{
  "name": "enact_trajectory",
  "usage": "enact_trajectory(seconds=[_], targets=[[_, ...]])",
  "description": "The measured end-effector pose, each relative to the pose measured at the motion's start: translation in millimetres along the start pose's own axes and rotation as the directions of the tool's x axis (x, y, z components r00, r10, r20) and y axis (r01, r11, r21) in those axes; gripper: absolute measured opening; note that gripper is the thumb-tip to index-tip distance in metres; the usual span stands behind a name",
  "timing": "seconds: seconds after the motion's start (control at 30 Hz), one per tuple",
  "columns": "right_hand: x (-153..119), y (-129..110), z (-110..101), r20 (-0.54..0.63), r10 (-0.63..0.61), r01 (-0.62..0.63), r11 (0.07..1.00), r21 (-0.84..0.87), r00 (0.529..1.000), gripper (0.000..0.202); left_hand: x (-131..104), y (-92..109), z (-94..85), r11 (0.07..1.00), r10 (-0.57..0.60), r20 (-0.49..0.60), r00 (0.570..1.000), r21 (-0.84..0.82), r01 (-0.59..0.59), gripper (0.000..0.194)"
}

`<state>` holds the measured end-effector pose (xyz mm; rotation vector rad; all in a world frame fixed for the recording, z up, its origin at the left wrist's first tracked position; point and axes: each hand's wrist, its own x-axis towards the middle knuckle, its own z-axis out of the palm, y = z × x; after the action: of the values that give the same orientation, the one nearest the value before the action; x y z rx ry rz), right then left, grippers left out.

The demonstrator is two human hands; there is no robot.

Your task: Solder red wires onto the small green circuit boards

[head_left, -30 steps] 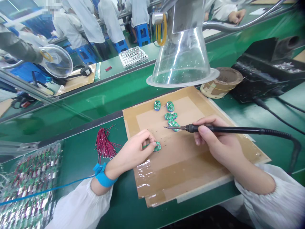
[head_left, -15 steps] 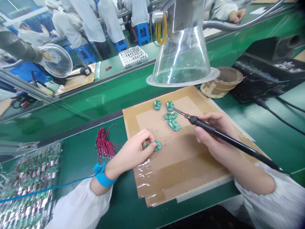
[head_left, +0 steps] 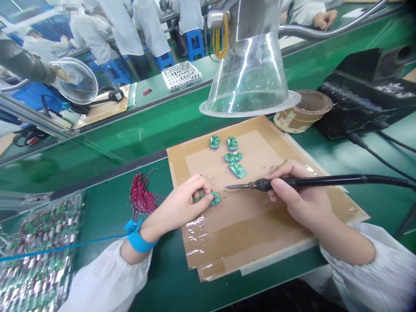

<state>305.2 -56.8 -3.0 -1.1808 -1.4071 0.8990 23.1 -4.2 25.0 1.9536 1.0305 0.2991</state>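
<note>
My left hand (head_left: 191,197), with a blue strap (head_left: 141,238) on its wrist, pinches a small green circuit board (head_left: 215,199) on the cardboard sheet (head_left: 234,255); the fingers hide part of the board. In my right hand (head_left: 295,195) is a black soldering iron (head_left: 264,185), held like a pen. Its tip points left and hovers a little to the right of the pinched board, apart from it. Farther back on the cardboard lie several more circuit boards, the closest one (head_left: 237,170) just beyond the iron's tip.
A bundle of dark red wires (head_left: 143,195) lies left of the cardboard. Boards in a clear tray (head_left: 39,247) fill the left side. Over the back hangs a clear fume hood (head_left: 247,82). A round tub (head_left: 303,112) and a black soldering stand (head_left: 360,99) are back right. People sit beyond the green divider.
My right hand has swung the soldering iron's tip down and left, from the back boards toward the pinched board. My left hand has stayed almost still.
</note>
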Motion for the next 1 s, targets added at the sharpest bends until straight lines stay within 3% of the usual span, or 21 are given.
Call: enact_trajectory(seconds=[0.17,0.33,0.67,1.0], targets=[[-0.7,1.1,-1.6,0.037,-0.029,0.030,0.999,-0.026,0.999,0.009,0.4,1.4,-3.1,0.996,-0.020,0.025,0.999,-0.090,0.022,0.009],[-2.7,4.1,-4.9,0.079,-0.055,0.060,0.996,-0.060,0.995,0.007,0.1,4.5,-6.2,0.998,0.009,0.056,0.998,-0.055,-0.006,0.008],[-0.3,-1.0,-3.1,0.205,-0.074,0.097,0.990,-0.102,0.976,0.004,0.5,4.2,-2.3,0.999,0.054,0.027,0.998,-0.003,-0.054,0.009],[1.6,0.7,-2.3,0.268,-0.096,0.141,0.978,-0.153,0.959,0.004,1.9,3.4,2.9,0.999,0.028,-0.012,1.000,-0.025,-0.028,0.010]])
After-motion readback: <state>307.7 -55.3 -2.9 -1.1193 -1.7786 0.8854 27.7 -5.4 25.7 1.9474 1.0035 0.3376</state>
